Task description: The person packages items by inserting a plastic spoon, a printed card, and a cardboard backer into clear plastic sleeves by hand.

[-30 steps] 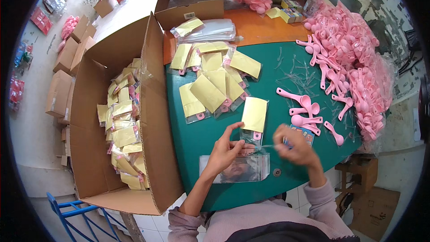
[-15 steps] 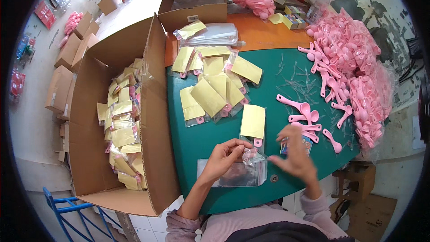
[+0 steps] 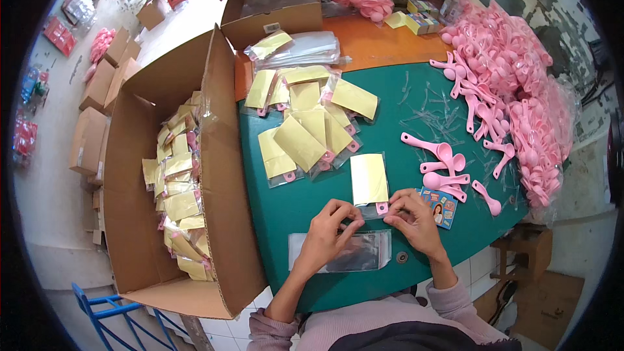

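Hands, two. Left hand [image 3: 330, 231]: one, finger and thumb drawn into a pinch at the near left edge of a clear packet. Right hand [image 3: 415, 222]: one, likewise pinched, at its near right edge. Clear packet [image 3: 369, 179]: one, flat between and beyond the hands, holding one yellow card and a pink handle end. Flat clear bags [image 3: 341, 251]: one stack, count hidden, nearer. Printed blue card [image 3: 444, 213]: one, just right of the right hand. Pink spoons [image 3: 437, 148]: four overlapping, farther right. Filled packets [image 3: 300, 136]: about nine, overlapping, far left. Large carton [image 3: 227, 221]: one, left, with many more, uncountable.
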`<control>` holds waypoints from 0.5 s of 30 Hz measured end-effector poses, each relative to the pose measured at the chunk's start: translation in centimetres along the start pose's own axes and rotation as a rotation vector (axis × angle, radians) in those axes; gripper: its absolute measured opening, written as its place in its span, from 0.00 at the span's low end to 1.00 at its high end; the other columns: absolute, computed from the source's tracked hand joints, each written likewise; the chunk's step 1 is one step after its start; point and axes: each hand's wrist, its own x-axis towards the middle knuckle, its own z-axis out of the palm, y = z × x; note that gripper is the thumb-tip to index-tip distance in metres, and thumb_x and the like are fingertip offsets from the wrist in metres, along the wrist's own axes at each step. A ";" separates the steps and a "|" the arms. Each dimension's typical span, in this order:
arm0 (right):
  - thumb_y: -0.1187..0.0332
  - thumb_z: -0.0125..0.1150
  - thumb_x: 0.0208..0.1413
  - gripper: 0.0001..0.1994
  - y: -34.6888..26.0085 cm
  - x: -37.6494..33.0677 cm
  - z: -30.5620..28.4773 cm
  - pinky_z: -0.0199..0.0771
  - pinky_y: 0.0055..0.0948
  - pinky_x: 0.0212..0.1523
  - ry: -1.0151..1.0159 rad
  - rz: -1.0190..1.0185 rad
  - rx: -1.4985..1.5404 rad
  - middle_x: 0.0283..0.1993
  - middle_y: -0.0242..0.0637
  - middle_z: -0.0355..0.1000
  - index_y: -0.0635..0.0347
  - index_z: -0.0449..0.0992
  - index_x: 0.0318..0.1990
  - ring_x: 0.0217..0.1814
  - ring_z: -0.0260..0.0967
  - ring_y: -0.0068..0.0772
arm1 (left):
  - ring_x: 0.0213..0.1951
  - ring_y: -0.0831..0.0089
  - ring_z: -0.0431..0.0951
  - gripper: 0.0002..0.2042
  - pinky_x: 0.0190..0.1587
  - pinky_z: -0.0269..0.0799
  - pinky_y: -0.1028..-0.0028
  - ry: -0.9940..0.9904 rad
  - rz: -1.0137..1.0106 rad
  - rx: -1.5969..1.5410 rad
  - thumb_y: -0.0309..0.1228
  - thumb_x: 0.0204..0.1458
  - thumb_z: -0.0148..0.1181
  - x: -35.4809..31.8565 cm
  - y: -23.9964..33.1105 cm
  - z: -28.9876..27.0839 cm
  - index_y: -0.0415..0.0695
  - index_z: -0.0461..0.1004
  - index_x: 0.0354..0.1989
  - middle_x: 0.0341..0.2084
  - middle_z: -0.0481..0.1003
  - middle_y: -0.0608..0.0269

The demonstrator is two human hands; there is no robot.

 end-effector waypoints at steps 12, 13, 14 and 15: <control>0.77 0.54 0.53 0.04 0.7 -0.7 2.8 0.73 0.19 0.28 0.254 0.280 0.263 0.29 0.35 0.68 0.65 0.65 0.34 0.26 0.69 0.20 | 0.30 0.75 0.75 0.07 0.33 0.77 0.77 0.066 -0.202 -0.155 0.26 0.45 0.62 -0.6 -0.9 0.9 0.35 0.73 0.28 0.28 0.72 0.61; 0.77 0.54 0.53 0.04 0.7 -0.7 2.9 0.73 0.19 0.28 0.256 0.281 0.264 0.29 0.35 0.68 0.65 0.65 0.34 0.26 0.69 0.20 | 0.30 0.75 0.75 0.07 0.33 0.77 0.77 0.063 -0.202 -0.154 0.26 0.45 0.62 -0.6 -0.8 1.0 0.35 0.73 0.28 0.28 0.72 0.61; 0.78 0.55 0.52 0.04 0.8 -0.6 3.1 0.72 0.18 0.27 0.296 0.262 0.296 0.28 0.35 0.69 0.66 0.65 0.33 0.26 0.70 0.20 | 0.30 0.76 0.75 0.07 0.33 0.76 0.77 0.086 -0.242 -0.162 0.26 0.45 0.62 -0.5 -0.6 1.0 0.35 0.74 0.28 0.28 0.72 0.62; 0.78 0.56 0.51 0.05 0.8 -0.6 3.1 0.71 0.17 0.26 0.335 0.244 0.329 0.27 0.36 0.69 0.67 0.66 0.32 0.25 0.70 0.20 | 0.30 0.77 0.75 0.07 0.33 0.76 0.78 0.109 -0.282 -0.170 0.27 0.45 0.62 -0.5 -0.6 1.1 0.35 0.74 0.27 0.28 0.72 0.62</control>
